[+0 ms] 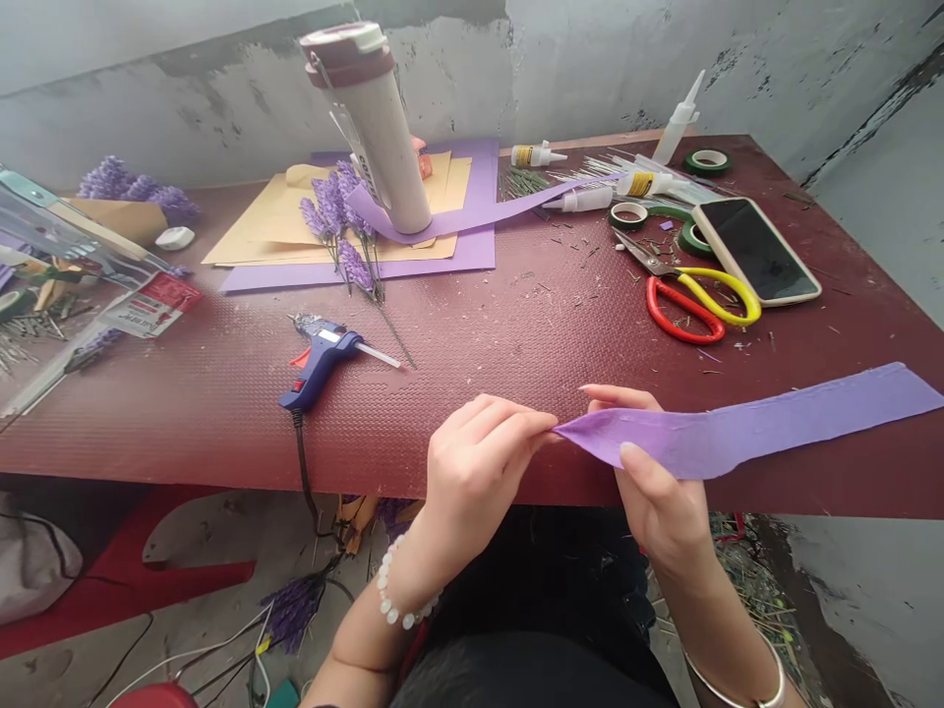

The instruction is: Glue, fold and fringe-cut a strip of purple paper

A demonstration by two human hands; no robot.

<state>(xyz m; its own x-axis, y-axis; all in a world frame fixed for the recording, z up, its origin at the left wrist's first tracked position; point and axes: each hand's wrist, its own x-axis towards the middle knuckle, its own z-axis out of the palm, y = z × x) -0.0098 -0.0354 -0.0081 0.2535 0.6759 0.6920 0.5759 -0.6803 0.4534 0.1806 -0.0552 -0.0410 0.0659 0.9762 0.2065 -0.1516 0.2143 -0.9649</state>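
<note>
The fingers (537,423) of the left hand (476,472) are closed together on the tapered tip of 1 thin purple strip (803,413). The right hand (664,506) holds it between thumb and fingers. The strip is flat, slightly wrinkled, over the front part of the red, bumpy table (508,344). Its tip points left; its long axis rises gently to the right.

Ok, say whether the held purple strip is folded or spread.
Mostly spread: the purple strip runs broad past the right hand, pinched narrow at the left hand.
</note>
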